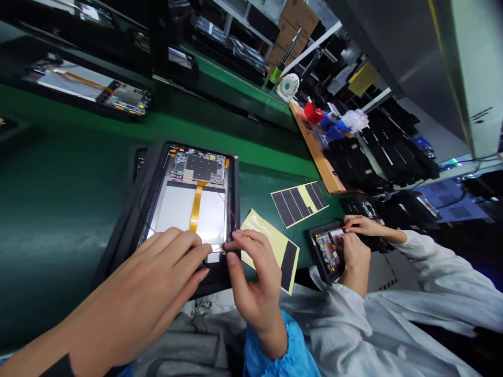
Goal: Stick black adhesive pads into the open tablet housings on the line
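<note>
An opened tablet (210, 220) lies in a black foam-like frame in front of me. It shows a circuit board (198, 166) at its top, an orange ribbon cable (195, 207) down the middle, pale battery panels, and thin red and black wires along its right side. My left hand (165, 267) rests over the lower left of the tablet, fingers stretched out and its fingertips near the bottom edge. At the lower right edge, my right hand (255, 272) has thumb and fingers pinched together. Whatever is between those fingertips is too small to make out.
Right of the tablet lie a yellow sheet (265, 238) and a sheet of black adhesive pieces (299, 203). A co-worker's hands (357, 251) handle another tablet (328, 251). More opened tablets (90, 86) sit on the far-left shelf. A small white fan (288, 87) stands at the back.
</note>
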Action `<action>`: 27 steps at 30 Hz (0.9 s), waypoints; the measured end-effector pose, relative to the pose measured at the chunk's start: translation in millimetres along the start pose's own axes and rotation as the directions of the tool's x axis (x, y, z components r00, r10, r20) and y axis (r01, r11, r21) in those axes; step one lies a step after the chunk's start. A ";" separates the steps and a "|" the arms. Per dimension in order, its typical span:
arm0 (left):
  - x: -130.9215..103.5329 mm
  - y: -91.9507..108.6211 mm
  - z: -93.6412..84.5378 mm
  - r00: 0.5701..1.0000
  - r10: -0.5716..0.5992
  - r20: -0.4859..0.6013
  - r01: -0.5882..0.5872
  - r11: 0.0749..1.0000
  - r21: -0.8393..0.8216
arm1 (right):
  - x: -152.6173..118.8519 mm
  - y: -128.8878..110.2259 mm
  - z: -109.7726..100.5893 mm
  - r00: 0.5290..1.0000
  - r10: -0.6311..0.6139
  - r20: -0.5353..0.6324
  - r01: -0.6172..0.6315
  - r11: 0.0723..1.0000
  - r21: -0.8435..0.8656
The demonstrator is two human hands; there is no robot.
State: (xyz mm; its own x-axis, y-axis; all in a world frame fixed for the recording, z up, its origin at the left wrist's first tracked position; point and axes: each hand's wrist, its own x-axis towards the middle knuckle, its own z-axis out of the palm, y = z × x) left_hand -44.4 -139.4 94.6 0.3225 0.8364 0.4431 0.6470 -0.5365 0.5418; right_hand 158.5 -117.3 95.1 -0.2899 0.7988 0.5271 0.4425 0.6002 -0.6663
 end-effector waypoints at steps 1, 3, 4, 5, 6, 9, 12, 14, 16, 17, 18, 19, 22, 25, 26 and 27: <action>-0.1 0.9 1.4 1.000 -0.003 0.006 0.003 1.000 -0.001 | -2.3 -4.0 0.5 0.998 0.044 -0.052 -0.042 0.999 0.032; -1.4 1.8 3.9 1.000 -0.017 0.021 0.017 1.000 0.003 | -4.3 -14.0 0.8 0.967 0.219 -0.127 -0.195 0.965 0.173; -2.6 1.9 4.6 0.999 -0.024 0.029 0.024 1.000 0.006 | -3.7 -19.1 0.5 0.931 0.347 -0.110 -0.303 0.906 0.296; -3.9 1.8 4.9 0.999 -0.024 0.037 0.024 1.000 0.008 | -2.1 -23.9 -0.4 0.877 0.478 -0.045 -0.414 0.799 0.436; -5.2 1.5 4.7 0.999 -0.022 0.045 0.022 1.000 0.009 | 0.4 -28.1 -1.9 0.808 0.586 0.063 -0.513 0.647 0.564; -7.8 -0.3 2.2 0.999 0.022 0.049 -0.022 1.000 0.002 | 9.3 -37.4 -8.9 0.609 0.679 0.411 -0.669 0.160 0.726; -7.9 -2.9 -0.1 0.998 0.060 0.036 -0.060 0.998 0.006 | 13.2 -44.1 -14.1 0.514 0.645 0.565 -0.710 -0.048 0.702; -7.4 -5.3 -0.9 0.996 0.078 0.042 -0.079 0.997 0.006 | 12.0 -47.8 -13.6 0.488 0.657 0.575 -0.700 -0.099 0.707; -7.4 -8.1 -1.9 0.994 0.098 0.055 -0.098 0.995 -0.009 | 9.3 -50.3 -10.4 0.473 0.677 0.563 -0.673 -0.135 0.727; -7.6 -9.8 -2.8 0.992 0.109 0.063 -0.108 0.994 -0.020 | 7.9 -51.1 -8.3 0.471 0.682 0.560 -0.662 -0.146 0.735; -8.0 -11.5 -3.8 0.991 0.120 0.065 -0.119 0.993 -0.027 | 6.6 -51.7 -6.2 0.472 0.684 0.556 -0.654 -0.151 0.741; -8.5 -13.4 -5.0 0.990 0.127 0.062 -0.125 0.992 -0.033 | 5.4 -52.0 -4.4 0.477 0.684 0.552 -0.647 -0.152 0.747; -10.5 -19.7 -8.1 0.989 0.130 0.076 -0.127 0.991 -0.046 | 2.9 -51.6 -1.4 0.480 0.690 0.542 -0.643 -0.143 0.752; -12.4 -26.7 -8.5 0.983 0.139 0.120 -0.132 0.989 -0.065 | 0.8 -50.1 -2.0 0.457 0.728 0.511 -0.650 -0.120 0.751; -13.1 -28.8 -8.1 0.982 0.137 0.128 -0.128 0.989 -0.072 | 0.1 -49.4 -2.7 0.445 0.742 0.501 -0.655 -0.111 0.747; -13.9 -30.7 -7.6 0.982 0.132 0.134 -0.122 0.989 -0.080 | -0.5 -48.7 -3.3 0.436 0.753 0.493 -0.661 -0.103 0.743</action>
State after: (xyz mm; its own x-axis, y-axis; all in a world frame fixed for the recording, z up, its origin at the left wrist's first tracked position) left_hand -74.0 -135.4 77.2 0.4944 0.7658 0.4112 0.5456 -0.6417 0.5390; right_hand 139.9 -147.1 129.0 -0.2116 0.8202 -0.5316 -0.4846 -0.5604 -0.6717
